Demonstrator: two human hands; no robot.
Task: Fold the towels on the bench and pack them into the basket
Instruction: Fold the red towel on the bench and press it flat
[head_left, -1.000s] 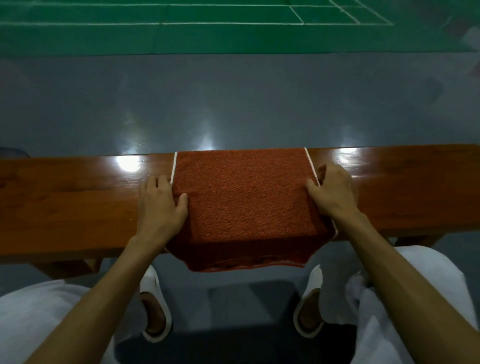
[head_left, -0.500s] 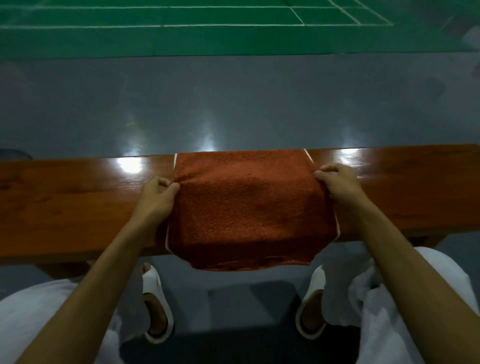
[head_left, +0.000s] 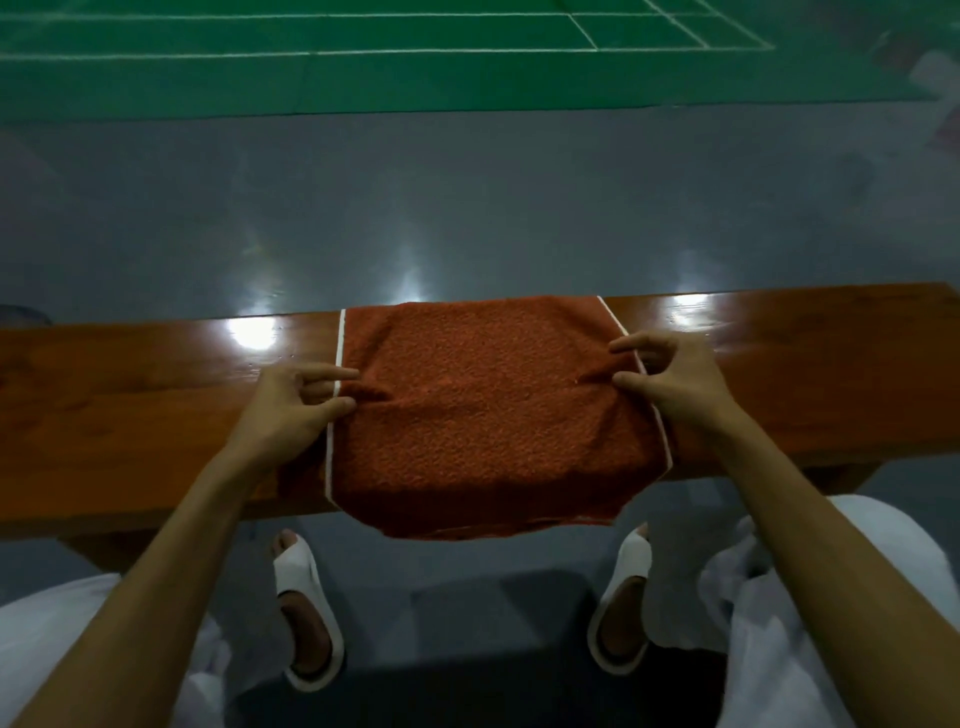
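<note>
Towel (head_left: 493, 415), rust-red terry with thin white piping down both side edges, lies flat across the middle of the glossy wooden bench (head_left: 130, 405). Its 12 o'clock edge reaches the bench's far rim and its 6 o'clock edge droops over the near rim toward the person. The left hand (head_left: 291, 410) sits at the towel's 9 o'clock side. Its thumb and forefinger are closed in a pinch on the piped edge, the other fingers are curled under, and a small ridge of cloth is pushed up just inside the grip. The right hand (head_left: 675, 384) sits at the 3 o'clock side, forefinger stretched out above the thumb, with the right edge nipped between them and a matching wrinkle rising there. Both forearms run in from 6 o'clock. Beyond the bench at 12 o'clock spreads a grey floor (head_left: 467, 208) with lamp glare, and farther on a green court (head_left: 363, 78) marked with white lines. Under the towel's hanging edge, at 6 o'clock, two feet in white sandals (head_left: 306, 613) stand on the ground, and white clothing (head_left: 857, 597) covers the person's knees at either side.
</note>
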